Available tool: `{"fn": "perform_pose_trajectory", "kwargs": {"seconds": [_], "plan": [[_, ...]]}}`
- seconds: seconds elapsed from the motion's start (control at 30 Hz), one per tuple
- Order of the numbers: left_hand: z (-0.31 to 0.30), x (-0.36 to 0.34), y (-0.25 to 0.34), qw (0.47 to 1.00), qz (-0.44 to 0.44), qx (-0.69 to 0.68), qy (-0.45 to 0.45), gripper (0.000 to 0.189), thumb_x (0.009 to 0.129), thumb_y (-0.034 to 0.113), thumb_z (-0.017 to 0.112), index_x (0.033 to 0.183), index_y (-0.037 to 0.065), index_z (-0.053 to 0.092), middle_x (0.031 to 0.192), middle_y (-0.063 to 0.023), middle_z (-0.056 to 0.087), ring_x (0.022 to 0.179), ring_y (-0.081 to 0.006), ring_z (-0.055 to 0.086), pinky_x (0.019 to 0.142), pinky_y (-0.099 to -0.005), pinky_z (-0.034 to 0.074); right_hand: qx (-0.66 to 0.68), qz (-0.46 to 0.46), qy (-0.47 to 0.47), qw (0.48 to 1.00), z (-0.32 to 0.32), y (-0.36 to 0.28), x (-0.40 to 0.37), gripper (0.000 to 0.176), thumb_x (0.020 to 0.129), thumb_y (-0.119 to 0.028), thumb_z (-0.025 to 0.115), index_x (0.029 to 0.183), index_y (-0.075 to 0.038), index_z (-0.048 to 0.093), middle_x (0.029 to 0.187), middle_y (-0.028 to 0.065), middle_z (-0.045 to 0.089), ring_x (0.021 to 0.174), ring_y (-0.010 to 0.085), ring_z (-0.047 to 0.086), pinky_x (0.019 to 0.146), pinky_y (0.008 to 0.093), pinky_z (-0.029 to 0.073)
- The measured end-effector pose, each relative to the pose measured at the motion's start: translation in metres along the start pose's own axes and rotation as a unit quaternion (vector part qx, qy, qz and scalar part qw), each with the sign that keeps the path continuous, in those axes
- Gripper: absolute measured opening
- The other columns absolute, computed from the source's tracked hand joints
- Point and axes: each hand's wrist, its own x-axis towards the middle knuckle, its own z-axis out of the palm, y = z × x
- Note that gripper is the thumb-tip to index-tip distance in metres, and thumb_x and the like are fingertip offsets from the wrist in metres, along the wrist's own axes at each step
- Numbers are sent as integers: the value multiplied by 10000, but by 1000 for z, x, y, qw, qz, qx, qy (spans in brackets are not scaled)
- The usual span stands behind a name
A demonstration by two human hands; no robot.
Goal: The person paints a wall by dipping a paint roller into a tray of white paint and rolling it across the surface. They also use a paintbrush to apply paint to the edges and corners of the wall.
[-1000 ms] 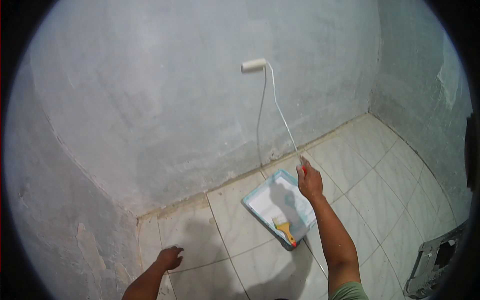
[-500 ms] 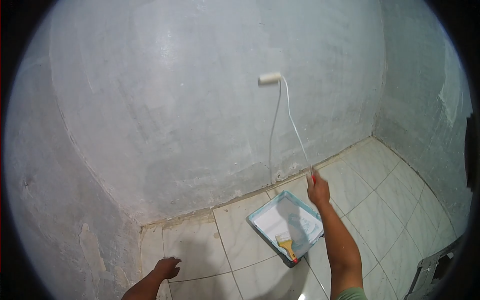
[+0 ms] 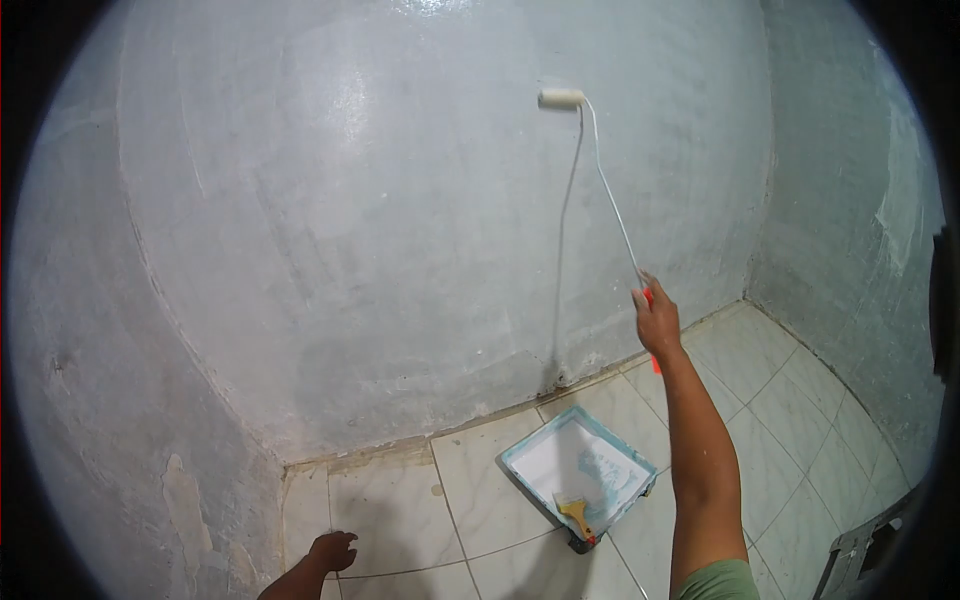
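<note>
My right hand [image 3: 657,315] is wrapped round the red handle of a paint roller [image 3: 561,98]. The white roller head rests at the grey wall [image 3: 400,220], high up, at the end of its long thin metal rod. Low on the left, over the floor tiles, my left hand [image 3: 333,551] hangs with fingers partly curled and nothing visible in it. Between the hands, a blue-edged paint tray [image 3: 530,482] with white paint lies on the floor. A yellow-handled brush [image 3: 575,513] lies in the tray's lower part.
Pale tiles [image 3: 390,500] cover the floor up to the foot of the wall. Another wall [image 3: 850,200] meets it at the right corner. A grey object [image 3: 850,550] with dark openings stands at the lower right edge. A dark shape [image 3: 942,300] shows at the far right.
The roller head has moved up the wall and slightly right, with my right hand rising along. My left hand is slightly lower in view. The tray appears a little lower as the view shifts.
</note>
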Motion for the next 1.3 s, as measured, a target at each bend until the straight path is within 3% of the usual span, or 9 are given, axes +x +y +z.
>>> {"fn": "perform_pose_trajectory", "kwargs": {"seconds": [0.07,0.13,0.27,0.33,0.53,0.63,0.77,1.0,1.3], "plan": [[12,0,-16,1000,-1,11,-7,503,913,366,579,1353,122,589,1172,-134,687,1115,-313,651,991,-435,510,-36,14,-37,999,-15,33,-47,403,994,-279,564,1363,-118,572,1050,277,681,975,476,651,834,510,523],[13,-7,-22,1000,-9,27,-9,499,910,357,588,1342,108,591,1157,-118,703,1118,-302,652,984,-422,515,-90,128,-130,979,-34,51,-102,415,992,-289,568,1372,-125,570,1046,281,683,977,474,654,852,509,524],[11,-22,-29,997,-24,71,-11,490,897,355,616,1318,105,605,1124,-99,719,1107,-285,660,974,-406,520,-96,164,-170,967,-48,84,-179,421,995,-306,551,1378,-131,568,1034,273,692,972,463,661,856,505,526],[8,-20,-28,995,-30,91,-17,487,893,357,623,1310,107,611,1117,-100,719,1103,-282,662,969,-406,522,-102,191,-178,960,-45,72,-176,424,996,-309,548,1376,-123,567,1048,272,690,986,462,658,864,506,523],[-1,-11,-4,1000,-19,22,-3,455,878,322,651,1286,122,625,1082,-115,714,1081,-287,665,962,-427,523,-87,63,-61,992,-30,42,-44,432,997,-318,554,1368,-99,567,1107,267,675,1014,473,636,892,508,511],[-4,-7,1,999,15,32,36,428,875,296,669,1256,102,642,1057,-96,721,1019,-272,686,911,-402,544,-76,123,-117,983,-49,25,-17,423,999,-312,556,1371,-112,569,1146,277,661,1042,467,631,906,501,509],[-2,-7,1,999,7,17,35,425,867,295,667,1247,107,645,1075,-109,720,1026,-283,685,917,-413,543,-111,92,-137,980,-59,79,-86,405,999,-313,560,1367,-147,576,1104,259,680,1013,452,647,890,508,513],[6,-18,-10,998,-8,62,3,451,865,317,630,1262,103,639,1103,-140,712,1060,-317,670,940,-431,532,-189,173,-259,931,-88,156,-248,415,979,-323,569,1332,-108,593,977,250,696,932,454,658,836,512,523],[4,-1,11,999,19,28,23,439,868,304,644,1253,92,641,1083,-140,711,1057,-313,671,936,-435,534,-125,163,-185,961,-62,122,-205,380,990,-300,570,1312,-102,609,928,250,693,876,456,658,782,499,527]]}}
